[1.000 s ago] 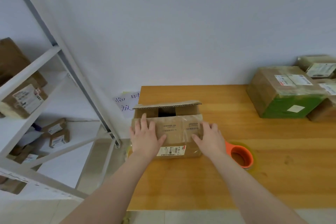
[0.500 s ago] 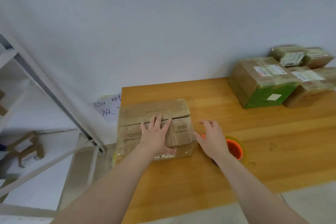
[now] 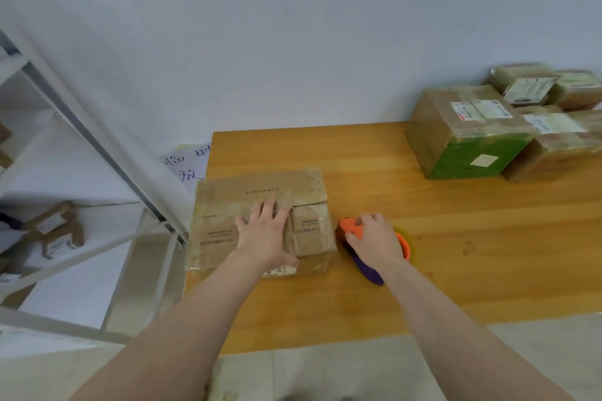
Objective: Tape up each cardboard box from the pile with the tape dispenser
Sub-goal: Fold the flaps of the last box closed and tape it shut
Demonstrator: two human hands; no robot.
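- Cardboard box (image 3: 260, 187) sits at the near-left corner of the wooden table (image 3: 456, 254), and its left side hangs over the table's left edge.
- Box flaps are folded shut; the seam runs left to right across the top.
- Left hand (image 3: 265, 231) lies flat on the box top, fingers straight and spread, fingertips at the seam, pressing the flaps down.
- Tape dispenser (image 3: 348, 226), orange with a purple handle, lies on the table just right of the box.
- Right hand (image 3: 374, 239) is on the dispenser, fingers curled over the orange body and thumb on the side nearest the box: grasping it.
- Pile of taped boxes (image 3: 469, 140) stands at the far right of the table, well apart from the hands; one has a green side.
- White metal shelf rack (image 3: 97, 146) stands left of the table and holds small boxes (image 3: 55, 231).
- Handwritten paper note (image 3: 189, 166) shows behind the table's far-left corner.
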